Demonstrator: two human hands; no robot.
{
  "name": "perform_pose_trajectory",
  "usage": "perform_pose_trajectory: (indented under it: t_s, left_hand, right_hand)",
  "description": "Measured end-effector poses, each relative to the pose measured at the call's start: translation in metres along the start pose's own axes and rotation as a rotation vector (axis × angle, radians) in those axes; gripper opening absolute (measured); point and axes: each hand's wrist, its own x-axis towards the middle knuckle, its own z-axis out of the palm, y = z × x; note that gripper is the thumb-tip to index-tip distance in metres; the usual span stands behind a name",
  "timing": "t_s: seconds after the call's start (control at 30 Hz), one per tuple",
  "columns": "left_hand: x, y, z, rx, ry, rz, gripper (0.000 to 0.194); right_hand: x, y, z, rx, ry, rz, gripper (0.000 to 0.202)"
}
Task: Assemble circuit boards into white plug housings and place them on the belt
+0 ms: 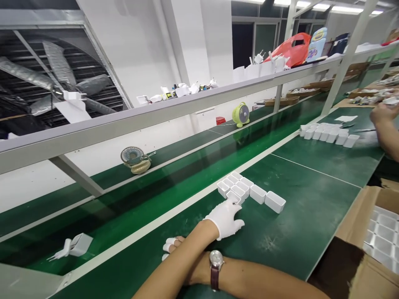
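Observation:
My left hand, in a white glove, reaches across the green bench. Its fingertips touch the near edge of a small white open-topped plastic box, and the thumb stretches away from it. That box belongs to a cluster of several similar white boxes; two more, one nearer and one at the end, trail off to the right. Crossing under my left forearm is my right hand, with white covers on its fingers. Those fingers point left, slightly apart; the thumb and palm are hidden, and nothing shows in them.
A cardboard carton at right holds many white boxes. Along the left run a green conveyor and a raised shelf. A white plug-like part and a small fan lie there. Another person's hand works at far right.

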Motion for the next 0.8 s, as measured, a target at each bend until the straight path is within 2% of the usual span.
perform_pose_trajectory:
  t_s: [0.07, 0.1, 0.17, 0.2, 0.33, 0.43, 0.5, 0.57, 0.63, 0.7, 0.8]
  left_hand:
    - [-0.006, 0.001, -0.004, -0.02, -0.01, -0.015, 0.028]
    - [-0.012, 0.0, -0.007, -0.041, 0.02, -0.009, 0.021]
    - [-0.031, -0.006, -0.016, -0.083, 0.14, -0.015, 0.006]
    - [-0.043, -0.012, -0.021, -0.094, 0.216, -0.052, 0.004]
    - [-0.108, -0.052, -0.045, -0.006, 0.539, -0.345, 0.028]
    - [-0.168, -0.086, -0.055, 0.075, 0.744, -0.494, 0.033]
    - [-0.208, -0.103, -0.053, 0.066, 0.845, -0.51, 0.024]
    - [-0.242, -0.113, -0.043, 0.04, 0.897, -0.517, 0.013]
    - [-0.268, -0.115, -0.029, -0.014, 0.892, -0.544, 0.031]
    - [-0.283, -0.113, -0.014, -0.112, 0.858, -0.56, 0.041]
    - [-0.291, -0.105, 0.0, -0.303, 0.792, -0.51, 0.049]
  right_hand:
    - [-0.001, -0.002, 0.004, -0.006, 0.001, -0.026, 0.031]
    - [-0.001, -0.003, 0.006, -0.003, 0.002, -0.034, 0.03]
    - [0.0, -0.005, 0.012, 0.009, 0.009, -0.042, 0.025]
    - [0.0, -0.006, 0.014, 0.018, 0.016, -0.045, 0.023]
    - [-0.002, -0.007, 0.014, 0.057, 0.07, -0.06, 0.024]
    - [-0.008, -0.007, 0.01, 0.085, 0.112, -0.077, 0.028]
    - [-0.012, -0.008, 0.009, 0.103, 0.132, -0.077, 0.027]
    - [-0.015, -0.009, 0.009, 0.119, 0.147, -0.066, 0.026]
    - [-0.016, -0.01, 0.01, 0.127, 0.155, -0.043, 0.029]
    - [-0.016, -0.01, 0.011, 0.125, 0.153, -0.026, 0.036]
    - [-0.016, -0.01, 0.011, 0.106, 0.127, -0.04, 0.043]
